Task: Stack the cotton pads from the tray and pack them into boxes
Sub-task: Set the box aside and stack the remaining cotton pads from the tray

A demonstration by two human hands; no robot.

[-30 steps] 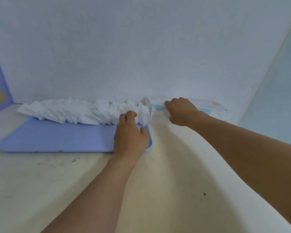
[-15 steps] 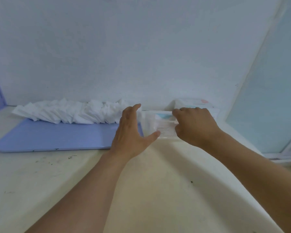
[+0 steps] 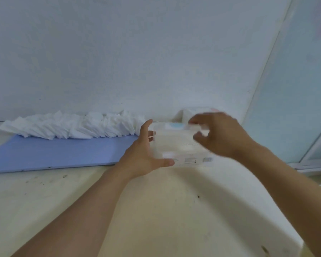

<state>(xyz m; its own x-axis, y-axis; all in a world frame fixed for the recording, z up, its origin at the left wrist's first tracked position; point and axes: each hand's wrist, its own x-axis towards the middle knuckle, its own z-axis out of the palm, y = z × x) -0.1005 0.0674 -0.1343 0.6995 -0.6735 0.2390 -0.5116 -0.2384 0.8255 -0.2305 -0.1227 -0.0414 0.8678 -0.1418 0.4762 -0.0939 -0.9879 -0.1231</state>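
A row of white cotton pads [image 3: 72, 127] lies along the back edge of the blue tray [image 3: 54, 153]. Just right of the tray, a clear plastic box [image 3: 176, 147] with a printed label is held above the table between both hands. My left hand [image 3: 146, 151] holds its left end, thumb under the front edge and fingers up along the side. My right hand [image 3: 220, 134] is blurred, with fingers and thumb curled round the box's upper right edge. I cannot tell what is inside the box.
Another white box [image 3: 198, 111] with a pink mark stands against the wall behind my right hand. A pale glass panel [image 3: 295, 89] with a frame rises at the right. The cream table [image 3: 156, 210] has small dark specks.
My right hand pulled the clear box from the wall toward me. My left hand left the pads on the tray and took the box's left end. The box now sits higher and closer.
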